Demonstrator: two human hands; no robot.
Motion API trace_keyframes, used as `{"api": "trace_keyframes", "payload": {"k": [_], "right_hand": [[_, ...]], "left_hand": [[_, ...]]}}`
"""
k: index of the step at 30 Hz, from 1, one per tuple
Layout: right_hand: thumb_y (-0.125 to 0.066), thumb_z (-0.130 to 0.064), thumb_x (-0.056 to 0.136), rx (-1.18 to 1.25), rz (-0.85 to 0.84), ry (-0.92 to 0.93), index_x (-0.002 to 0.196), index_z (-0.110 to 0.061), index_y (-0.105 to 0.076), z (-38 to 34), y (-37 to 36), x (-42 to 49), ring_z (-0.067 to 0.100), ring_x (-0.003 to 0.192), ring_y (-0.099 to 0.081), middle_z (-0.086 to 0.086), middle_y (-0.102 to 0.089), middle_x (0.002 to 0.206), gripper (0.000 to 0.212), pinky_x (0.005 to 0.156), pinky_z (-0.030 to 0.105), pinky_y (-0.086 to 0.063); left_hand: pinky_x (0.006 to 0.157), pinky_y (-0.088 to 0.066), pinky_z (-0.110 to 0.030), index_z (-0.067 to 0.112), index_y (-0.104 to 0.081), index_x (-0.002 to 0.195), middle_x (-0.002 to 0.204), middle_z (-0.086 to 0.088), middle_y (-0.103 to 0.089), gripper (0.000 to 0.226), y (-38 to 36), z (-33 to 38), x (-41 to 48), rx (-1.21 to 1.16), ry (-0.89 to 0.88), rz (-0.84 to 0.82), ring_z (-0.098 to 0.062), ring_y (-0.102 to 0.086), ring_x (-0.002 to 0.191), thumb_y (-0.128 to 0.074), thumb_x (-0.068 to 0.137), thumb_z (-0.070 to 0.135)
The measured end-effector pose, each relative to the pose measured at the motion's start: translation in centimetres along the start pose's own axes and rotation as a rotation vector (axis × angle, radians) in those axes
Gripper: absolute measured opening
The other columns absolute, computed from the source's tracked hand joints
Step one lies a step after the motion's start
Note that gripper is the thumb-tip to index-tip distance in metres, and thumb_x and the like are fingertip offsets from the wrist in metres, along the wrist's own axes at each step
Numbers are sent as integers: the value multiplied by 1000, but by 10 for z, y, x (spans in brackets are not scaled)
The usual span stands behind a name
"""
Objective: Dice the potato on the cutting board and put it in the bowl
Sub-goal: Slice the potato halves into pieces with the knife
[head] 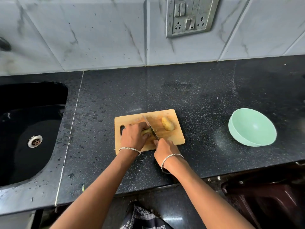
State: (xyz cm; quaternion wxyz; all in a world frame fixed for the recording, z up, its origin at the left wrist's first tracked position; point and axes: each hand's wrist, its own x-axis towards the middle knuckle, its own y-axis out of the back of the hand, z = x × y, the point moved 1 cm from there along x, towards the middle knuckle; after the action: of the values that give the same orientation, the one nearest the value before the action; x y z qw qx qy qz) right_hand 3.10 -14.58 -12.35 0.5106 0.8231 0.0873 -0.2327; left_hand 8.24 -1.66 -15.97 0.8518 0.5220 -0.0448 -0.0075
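Head view shows two pieces of potato on one wooden cutting board [175, 136] on the dark tabletop [198, 96]: my left hand [133, 136] pins the held potato piece [146, 131] under curled fingers [143, 125], while the free potato piece [167, 123] lies untouched near the board's right end. My right hand [165, 150] wraps its fingers round the handle of one knife [151, 128], whose blade slants across the board and meets the held potato piece just beside my left fingertips. One green bowl [252, 128] stands well apart to the right, and one sink [24, 129] lies to the left.
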Motion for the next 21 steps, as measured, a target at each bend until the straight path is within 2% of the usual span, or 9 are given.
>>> {"api": "trace_keyframes", "payload": {"k": [4,8,12,15,18,21], "right_hand": [[-36,-34,104,-2,37,-18,116,-12,-55,11,-12,-11,36,111,-58,12,-61,119,32,74,34,-38],[-34,-38,104,18,49,-41,116,-12,-55,13,-15,-12,36,113,-58,13,-61,120,36,74,35,-38],[-34,-37,104,24,50,-39,117,-12,-55,12,-12,-14,36,113,-57,12,-60,121,35,74,35,-38],[-32,-38,104,17,51,-44,118,-12,-54,11,-12,-16,36,115,-56,12,-59,122,36,73,35,-36],[-33,-37,104,18,41,-46,119,-12,-53,12,-11,-17,36,115,-56,12,-59,123,36,74,36,-37],[-40,-33,102,21,24,-49,120,-12,-53,12,-10,-17,36,114,-56,12,-59,123,30,80,39,-44]], "left_hand": [[74,-52,-37,29,-66,95,89,8,-74,23,-3,-1,-2,-19,4,22,-22,-67,87,-75,75,34],[72,-54,-37,29,-65,93,87,10,-73,23,-2,-1,-1,-34,-3,16,-19,-68,83,-76,73,34],[72,-53,-38,32,-55,103,99,7,-71,30,2,4,-3,40,-78,5,-22,-67,87,-71,78,32],[77,-51,-37,38,-51,109,124,6,-52,37,4,9,-4,97,-189,-33,-23,-63,87,-70,82,21],[80,-50,-34,45,-54,110,135,5,-35,42,5,11,3,223,-360,-127,-21,-56,92,-62,87,11],[82,-52,-37,38,-63,107,142,7,-23,34,8,11,14,300,-393,-249,-21,-53,100,-59,88,11]]}}
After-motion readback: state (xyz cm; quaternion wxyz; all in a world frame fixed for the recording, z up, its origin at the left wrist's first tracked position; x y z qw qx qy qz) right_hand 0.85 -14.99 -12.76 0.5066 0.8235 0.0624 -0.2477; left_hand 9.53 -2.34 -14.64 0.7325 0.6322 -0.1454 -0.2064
